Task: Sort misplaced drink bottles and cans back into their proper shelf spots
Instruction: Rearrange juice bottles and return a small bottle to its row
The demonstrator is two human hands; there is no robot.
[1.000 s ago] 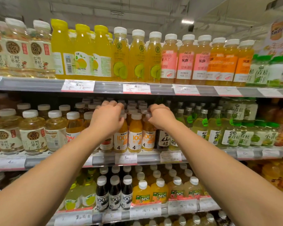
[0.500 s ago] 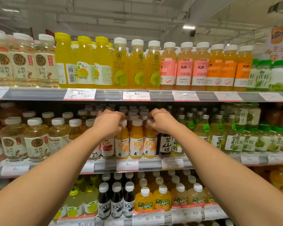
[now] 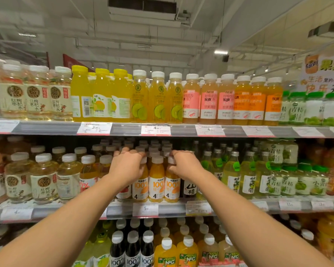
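Three orange juice bottles with white "100%" labels stand at the front of the middle shelf (image 3: 123,210). My left hand (image 3: 128,165) curls over the cap and neck of the left orange bottle (image 3: 141,186). My right hand (image 3: 184,164) curls over the cap of the right orange bottle (image 3: 172,186). The middle orange bottle (image 3: 157,182) stands untouched between them. More white-capped bottles fill the row behind, partly hidden by my hands.
A dark bottle (image 3: 190,186) stands just right of the orange ones, then pale green bottles (image 3: 233,178). Pale tea bottles (image 3: 43,180) are to the left. The top shelf (image 3: 183,130) carries yellow, pink and orange bottles. Dark and orange bottles fill the lower shelf.
The view has tilted up, showing more ceiling. Both hands stay on the caps of the outer orange bottles, with little movement relative to the shelf.
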